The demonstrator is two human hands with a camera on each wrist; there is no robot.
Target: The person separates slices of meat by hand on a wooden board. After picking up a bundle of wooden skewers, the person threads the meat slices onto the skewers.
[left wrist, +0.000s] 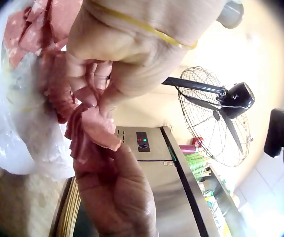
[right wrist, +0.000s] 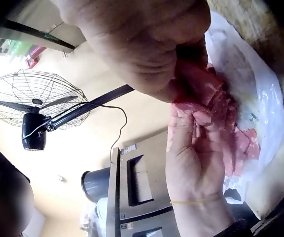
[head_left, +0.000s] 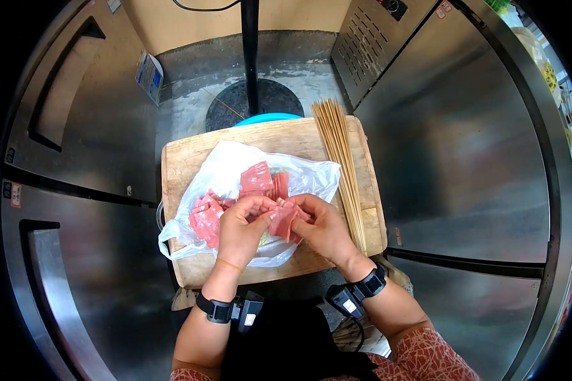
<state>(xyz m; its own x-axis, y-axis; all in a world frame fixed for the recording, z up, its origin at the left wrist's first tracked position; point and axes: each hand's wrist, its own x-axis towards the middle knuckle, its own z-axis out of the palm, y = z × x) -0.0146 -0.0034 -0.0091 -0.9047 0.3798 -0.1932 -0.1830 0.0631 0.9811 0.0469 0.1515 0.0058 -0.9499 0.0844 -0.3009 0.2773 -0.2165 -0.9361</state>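
Both hands meet over a white plastic bag (head_left: 225,159) spread on a wooden board. A small stack of thin pink meat slices (head_left: 285,223) is held between them. My left hand (head_left: 238,227), with a yellow band at its wrist, pinches the stack's left edge between thumb and fingers. From the other side my right hand (head_left: 327,233) grips the same slices, its thumb on top. In the left wrist view the held slices (left wrist: 90,131) fan out in layers. More meat slices (head_left: 206,219) lie in a loose pile on the bag, with another stack (head_left: 256,178) behind the hands.
A bundle of thin wooden skewers (head_left: 340,165) lies along the right side of the wooden board (head_left: 184,165). Steel cabinets (head_left: 464,140) stand close on both sides. Behind the board are a blue basin rim (head_left: 270,117) and a black pole on a round base (head_left: 213,117).
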